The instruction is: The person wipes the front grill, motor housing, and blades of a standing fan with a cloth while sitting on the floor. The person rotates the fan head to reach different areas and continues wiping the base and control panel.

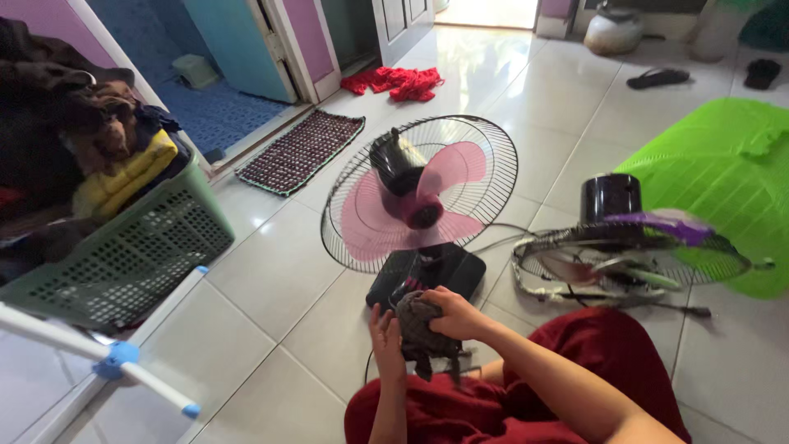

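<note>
Both hands closed on a dark grey rag (419, 329) over my lap: right hand (454, 314) grips its top, left hand (386, 337) cups its side. Just ahead on the floor (271, 279) stands the pink-bladed fan (419, 193), front guard off, blades bare. No wiping visible yet; second fan (633, 247) lies untouched at right.

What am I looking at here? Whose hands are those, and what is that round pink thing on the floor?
This picture comes from a camera worn on a person's head, looking down. The person sits on the tiled floor in dark red clothes. Their left hand and right hand together hold a dark grey cloth. Just in front stands a small fan with pink blades inside a wire cage. To the right lies a second fan, beside a bright green basket. On the left, a green laundry basket is piled with clothes.
</note>
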